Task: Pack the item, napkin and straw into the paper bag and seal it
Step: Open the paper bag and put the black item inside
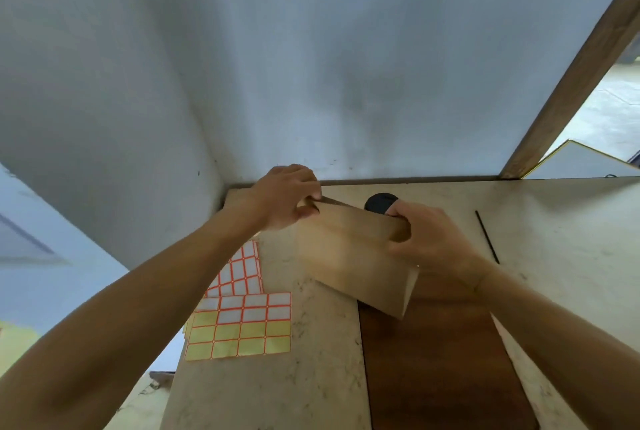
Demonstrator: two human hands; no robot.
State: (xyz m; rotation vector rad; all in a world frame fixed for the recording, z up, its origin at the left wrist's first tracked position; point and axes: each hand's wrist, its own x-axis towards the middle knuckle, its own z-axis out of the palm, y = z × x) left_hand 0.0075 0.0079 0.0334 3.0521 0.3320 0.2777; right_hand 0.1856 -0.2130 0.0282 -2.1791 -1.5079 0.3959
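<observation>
Pinching the paper bag [349,256] top with my left hand [287,197] and right hand [429,239], both closed on it; straw [487,237] still outside, sealing undone.

Both forearms bare, no sleeves; left hand [284,195], right hand [427,239] ungloved.

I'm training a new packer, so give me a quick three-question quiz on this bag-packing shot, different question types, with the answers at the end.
1. True or false: both hands grip the top of the paper bag.
2. Multiple choice: the label sheets lie (A) under the bag, (B) on the table toward the left hand's side, (C) inside the bag.
3. Fill in: a thin black ____ lies on the table beyond the right hand.

Key
1. True: left hand and right hand pinch the top corners.
2. B
3. Straw, it seems, still unpacked.
</observation>
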